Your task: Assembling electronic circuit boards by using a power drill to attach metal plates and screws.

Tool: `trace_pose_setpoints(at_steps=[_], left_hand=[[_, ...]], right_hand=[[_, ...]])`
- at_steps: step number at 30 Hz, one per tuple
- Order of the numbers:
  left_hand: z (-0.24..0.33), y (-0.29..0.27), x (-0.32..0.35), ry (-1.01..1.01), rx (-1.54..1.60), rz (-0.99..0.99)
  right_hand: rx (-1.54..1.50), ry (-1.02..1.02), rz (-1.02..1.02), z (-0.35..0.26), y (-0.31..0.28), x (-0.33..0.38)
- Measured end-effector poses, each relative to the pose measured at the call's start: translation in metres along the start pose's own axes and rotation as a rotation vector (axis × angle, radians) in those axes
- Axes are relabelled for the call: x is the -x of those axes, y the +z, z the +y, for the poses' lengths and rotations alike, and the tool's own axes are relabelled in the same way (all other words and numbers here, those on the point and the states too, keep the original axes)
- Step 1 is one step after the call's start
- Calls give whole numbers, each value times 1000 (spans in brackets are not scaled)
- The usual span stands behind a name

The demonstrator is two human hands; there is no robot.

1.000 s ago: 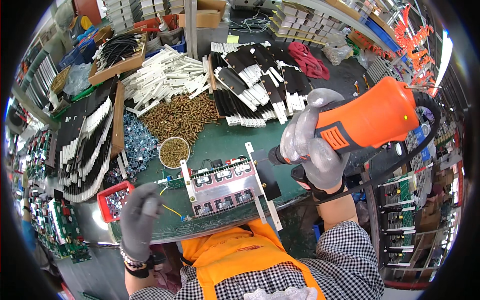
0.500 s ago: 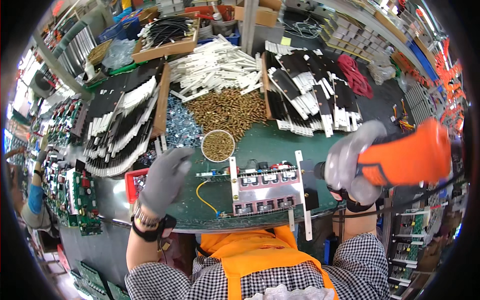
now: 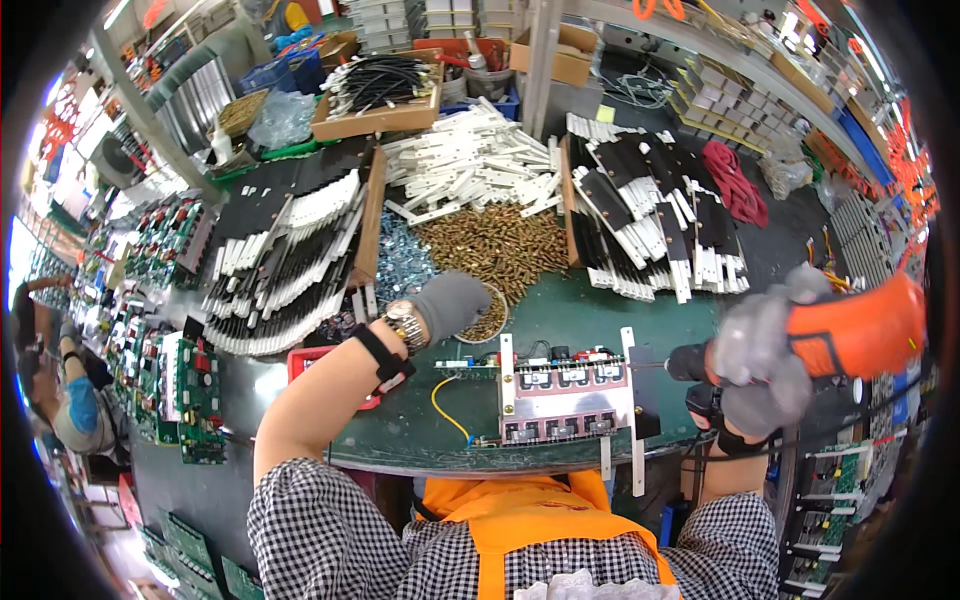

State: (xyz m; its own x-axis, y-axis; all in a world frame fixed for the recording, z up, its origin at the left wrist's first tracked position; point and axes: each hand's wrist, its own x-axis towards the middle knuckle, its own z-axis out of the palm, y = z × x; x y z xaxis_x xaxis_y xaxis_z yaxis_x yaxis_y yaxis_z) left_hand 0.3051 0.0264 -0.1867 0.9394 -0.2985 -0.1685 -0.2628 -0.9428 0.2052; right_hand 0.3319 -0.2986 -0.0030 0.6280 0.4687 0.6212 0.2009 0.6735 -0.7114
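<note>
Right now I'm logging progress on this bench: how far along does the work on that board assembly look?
Done: the board assembly lies flat at the bench edge with silver brackets on it. In hand: the left hand dips into the small bowl of brass screws, while the right hand holds the orange power screwdriver beside the assembly. Left: I can't tell which screw holes are filled.

Your orange power screwdriver (image 3: 850, 335) lies level at three o'clock — tip toward the flat circuit-board assembly (image 3: 565, 400), dead centre.

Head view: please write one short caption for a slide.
Gloved left hand reaches into a bowl of screws; right hand holds an orange power screwdriver beside a circuit assembly.
</note>
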Motion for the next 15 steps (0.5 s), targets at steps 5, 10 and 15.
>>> trace_pose_setpoints(at_steps=[5,10,15], left_hand=[[-5,-4,5,13,79,98],[11,-37,23,-14,289,387],[85,-91,64,-84,1345,373]], right_hand=[[-60,-114,-65,-5,6,-1],[-174,-202,-65,2,14,-4],[-252,-358,-59,-12,25,-13]])
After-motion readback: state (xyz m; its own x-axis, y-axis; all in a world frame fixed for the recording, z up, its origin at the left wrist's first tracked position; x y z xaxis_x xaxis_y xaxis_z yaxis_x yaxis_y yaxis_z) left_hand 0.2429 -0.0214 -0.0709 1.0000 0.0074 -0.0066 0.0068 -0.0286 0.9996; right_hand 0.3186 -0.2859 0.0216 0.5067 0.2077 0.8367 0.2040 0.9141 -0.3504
